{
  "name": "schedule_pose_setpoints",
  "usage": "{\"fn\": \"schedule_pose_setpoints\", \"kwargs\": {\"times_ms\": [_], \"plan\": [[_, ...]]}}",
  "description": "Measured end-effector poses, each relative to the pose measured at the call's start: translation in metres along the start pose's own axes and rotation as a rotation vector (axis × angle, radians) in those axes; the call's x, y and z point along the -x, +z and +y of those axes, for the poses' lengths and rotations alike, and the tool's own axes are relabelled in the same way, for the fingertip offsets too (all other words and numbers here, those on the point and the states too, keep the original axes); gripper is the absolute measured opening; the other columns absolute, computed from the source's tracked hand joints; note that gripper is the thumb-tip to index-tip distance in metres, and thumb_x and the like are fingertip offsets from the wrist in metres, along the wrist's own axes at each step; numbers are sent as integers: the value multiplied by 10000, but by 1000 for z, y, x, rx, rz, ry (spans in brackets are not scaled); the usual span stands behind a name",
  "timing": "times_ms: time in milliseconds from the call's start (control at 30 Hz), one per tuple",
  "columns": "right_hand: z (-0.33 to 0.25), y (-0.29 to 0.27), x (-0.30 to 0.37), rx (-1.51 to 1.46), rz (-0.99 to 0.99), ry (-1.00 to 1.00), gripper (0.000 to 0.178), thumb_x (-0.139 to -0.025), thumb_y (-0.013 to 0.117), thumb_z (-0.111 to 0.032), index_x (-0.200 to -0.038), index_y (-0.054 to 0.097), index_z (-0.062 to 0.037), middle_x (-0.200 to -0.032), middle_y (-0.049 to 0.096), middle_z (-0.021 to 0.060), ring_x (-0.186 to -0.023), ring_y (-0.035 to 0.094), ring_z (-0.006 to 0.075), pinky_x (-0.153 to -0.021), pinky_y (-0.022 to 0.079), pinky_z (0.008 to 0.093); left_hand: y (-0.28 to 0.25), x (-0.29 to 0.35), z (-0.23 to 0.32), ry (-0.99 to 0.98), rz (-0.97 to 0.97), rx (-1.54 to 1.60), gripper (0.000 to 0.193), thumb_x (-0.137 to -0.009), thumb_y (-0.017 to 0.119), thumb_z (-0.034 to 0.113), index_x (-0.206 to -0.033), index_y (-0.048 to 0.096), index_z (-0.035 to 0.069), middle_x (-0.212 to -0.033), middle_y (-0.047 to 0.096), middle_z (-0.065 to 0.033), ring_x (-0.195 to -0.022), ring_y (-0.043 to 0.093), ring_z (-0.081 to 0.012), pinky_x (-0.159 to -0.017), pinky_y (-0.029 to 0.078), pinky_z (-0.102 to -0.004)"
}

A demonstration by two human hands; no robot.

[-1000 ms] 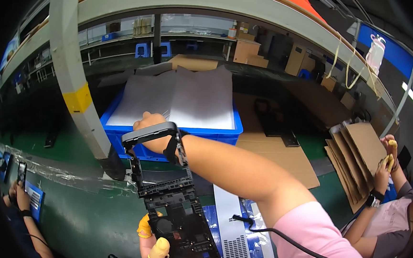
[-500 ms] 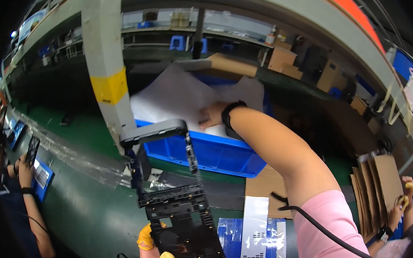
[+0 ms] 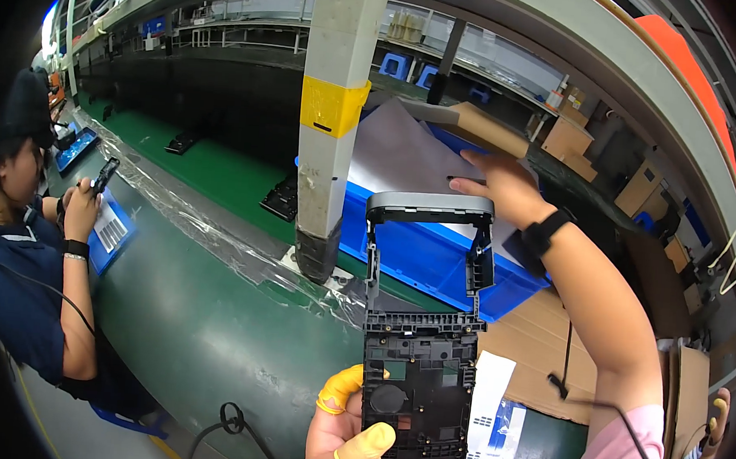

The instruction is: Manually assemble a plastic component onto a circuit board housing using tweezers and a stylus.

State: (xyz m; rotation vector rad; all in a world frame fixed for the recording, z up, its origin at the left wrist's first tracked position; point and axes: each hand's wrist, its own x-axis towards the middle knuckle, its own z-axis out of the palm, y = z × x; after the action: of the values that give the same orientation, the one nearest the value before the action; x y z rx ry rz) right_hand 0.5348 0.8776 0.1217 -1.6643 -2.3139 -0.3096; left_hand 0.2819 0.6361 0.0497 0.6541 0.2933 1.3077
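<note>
A long black plastic frame (image 3: pixel 424 345) with an open rectangular upper end stands nearly upright in front of me. My left hand (image 3: pixel 338 439), wearing yellow finger cots, is closed on its lower left side. Behind the frame sits a blue plastic bin (image 3: pixel 509 292), lined with a grey-white sheet (image 3: pixel 397 156). Over the bin's right part reaches my right hand (image 3: pixel 512 187), a black band on its wrist. Its thumb and forefinger are apart at the sheet; the other fingers are partly hidden.
A grey post (image 3: pixel 328 184) with a yellow band rises left of the bin. Flat cardboard (image 3: pixel 539 344) and a white slotted strip (image 3: pixel 491 392) lie at right. Black parts (image 3: pixel 281 196) rest beyond the post. At left, a co-worker (image 3: pixel 35 291) handles a small black part.
The view has swung left, showing more of the co-worker. The black frame now stands straighter. My right hand has moved toward the bin's far right side, its thumb and forefinger apart.
</note>
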Motion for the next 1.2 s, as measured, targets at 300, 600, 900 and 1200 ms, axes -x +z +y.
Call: {"fn": "schedule_pose_setpoints", "kwargs": {"times_ms": [300,600,900,1200], "plan": [[26,-1,-8,72,-259,70,313,-736,439,3,-1003,599,-31,-926,593,228,-895,564,350,-770,446,384,5,1,-5,-54,13,-29,439,-823,456,25,-1248,347,47,-1182,450,-93,-1057,462,-184,-919,370,-318],[15,103,-35,157,-476,-224,216,-735,494,-122,-889,634,-62,-930,620,156,-946,560,282,-810,421,377,-6,0,0,56,45,-130,452,-821,466,73,-1250,334,22,-1189,443,-108,-1063,459,-197,-927,357,-334],[-17,111,-126,116,-444,-130,232,-759,491,-85,-950,622,-62,-968,615,168,-928,580,293,-817,440,379,-9,1,5,58,152,-157,449,-826,469,86,-1251,334,23,-1185,448,-109,-1057,465,-200,-921,365,-337],[-15,16,-125,358,-439,-73,312,-727,555,-157,-1020,627,-80,-1017,613,138,-958,568,268,-831,423,375,-8,-1,1,113,163,-168,448,-831,471,98,-1251,335,24,-1181,452,-110,-1050,471,-204,-916,373,-340]]}}
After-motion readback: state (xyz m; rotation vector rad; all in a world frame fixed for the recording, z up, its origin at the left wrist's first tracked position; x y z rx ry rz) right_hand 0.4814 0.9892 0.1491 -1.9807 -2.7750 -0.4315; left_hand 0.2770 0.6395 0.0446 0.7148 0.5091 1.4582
